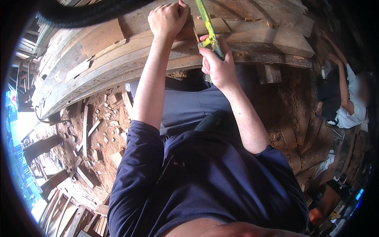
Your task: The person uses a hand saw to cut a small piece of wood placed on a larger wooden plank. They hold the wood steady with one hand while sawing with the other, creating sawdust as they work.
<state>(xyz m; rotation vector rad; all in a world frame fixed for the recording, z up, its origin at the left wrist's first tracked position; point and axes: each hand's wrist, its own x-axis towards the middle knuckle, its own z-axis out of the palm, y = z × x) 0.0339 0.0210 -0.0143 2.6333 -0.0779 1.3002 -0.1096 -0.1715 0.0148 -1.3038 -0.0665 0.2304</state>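
My right hand (219, 65) is closed around the lower end of what looks like a frame saw (206, 19), with a worn yellow-green bar. A thin brown strip, perhaps its blade, runs beside the bar. Just left of it, my left hand (167, 19) is closed on a brown wooden block (185, 32) lying on the plank bench. The fingers of that hand are mostly turned away. The saw's far end runs out of the upper edge of the head view.
Long planks form the bench (252, 41), with loose boards (103, 38) and offcuts on top. Wood scraps (112, 123) litter the dirt floor at left. A person (351, 98) in a white shirt works at far right. A dark cable (94, 14) crosses the upper left.
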